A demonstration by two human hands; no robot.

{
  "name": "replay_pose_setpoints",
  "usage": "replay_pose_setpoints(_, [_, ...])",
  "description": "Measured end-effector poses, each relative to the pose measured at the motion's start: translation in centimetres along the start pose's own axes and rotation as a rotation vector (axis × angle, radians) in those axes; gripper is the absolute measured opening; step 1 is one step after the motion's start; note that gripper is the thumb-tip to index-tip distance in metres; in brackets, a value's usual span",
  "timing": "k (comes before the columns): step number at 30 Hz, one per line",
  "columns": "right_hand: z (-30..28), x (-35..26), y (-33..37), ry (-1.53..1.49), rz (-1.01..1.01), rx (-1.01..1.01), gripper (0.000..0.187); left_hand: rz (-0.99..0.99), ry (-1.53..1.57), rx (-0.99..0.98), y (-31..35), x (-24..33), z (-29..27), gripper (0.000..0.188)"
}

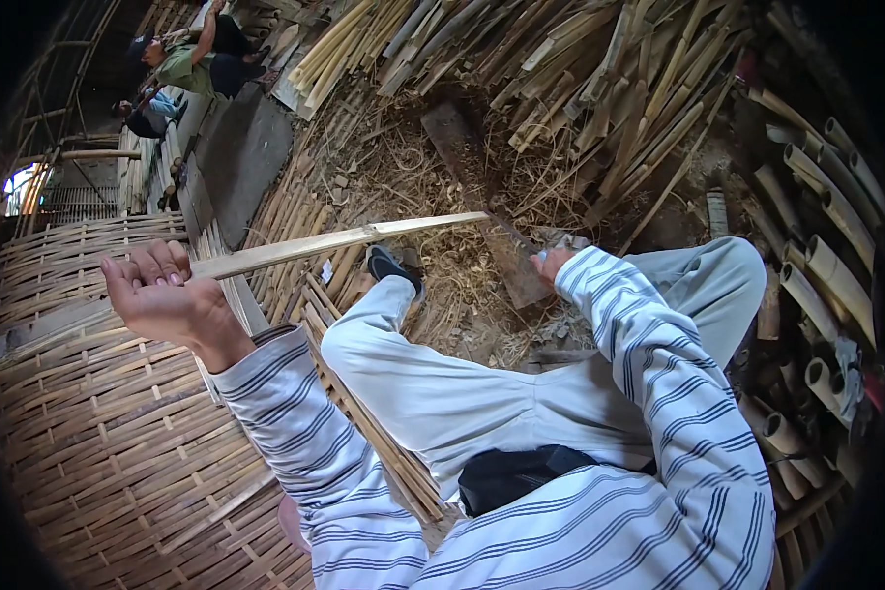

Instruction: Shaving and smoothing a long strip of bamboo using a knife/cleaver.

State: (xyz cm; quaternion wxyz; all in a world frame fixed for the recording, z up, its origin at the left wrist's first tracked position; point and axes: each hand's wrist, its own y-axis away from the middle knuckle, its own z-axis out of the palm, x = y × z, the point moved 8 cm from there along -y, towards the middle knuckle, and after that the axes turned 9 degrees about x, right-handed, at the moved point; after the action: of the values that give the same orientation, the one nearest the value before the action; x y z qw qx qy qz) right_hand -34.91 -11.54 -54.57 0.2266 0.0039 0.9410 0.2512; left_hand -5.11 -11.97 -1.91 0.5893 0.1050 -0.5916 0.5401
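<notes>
My left hand [172, 300] is out to the left, palm up, fingers curled on a long pale bamboo strip [295, 251]. The strip reaches rightward over my left leg and narrows toward its far tip. My right hand [559, 264] is closed between my knees on a tool that looks like a knife, its handle mostly hidden. A thin dark blade [509, 232] runs from that fist up to the strip's tip; whether they touch I cannot tell. Beneath them lies a worn brown plank [457, 147], slanting over the shavings.
Curly shavings [393, 182] cover the ground ahead. Split bamboo [619, 88] is heaped at the far side, and cut bamboo tubes [836, 265] are stacked at the right. A woven bamboo panel [98, 433] spreads along my left. Another person [192, 69] sits at the far left.
</notes>
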Motion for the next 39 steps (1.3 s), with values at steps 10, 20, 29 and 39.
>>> replay_pose_setpoints(10, [-3.8,-8.7,5.9,-0.455,-0.12,-0.046,0.066,0.019,-0.005,0.014,-1.5,-0.9,-1.0,0.041])
replay_pose_setpoints(20, [6.6,3.8,2.0,-0.247,0.288,-0.197,0.074,-0.049,-0.028,0.162,-3.6,-3.4,-3.5,0.042])
replay_pose_setpoints(29, [5.7,4.4,-0.3,-0.211,0.234,-0.077,0.079,-0.057,0.101,-0.062,-4.2,-2.8,-2.3,0.043])
replay_pose_setpoints(39, [0.2,-2.2,0.8,-0.958,0.256,0.025,0.055,-0.156,0.295,-0.318,-2.6,-1.4,-0.5,0.042])
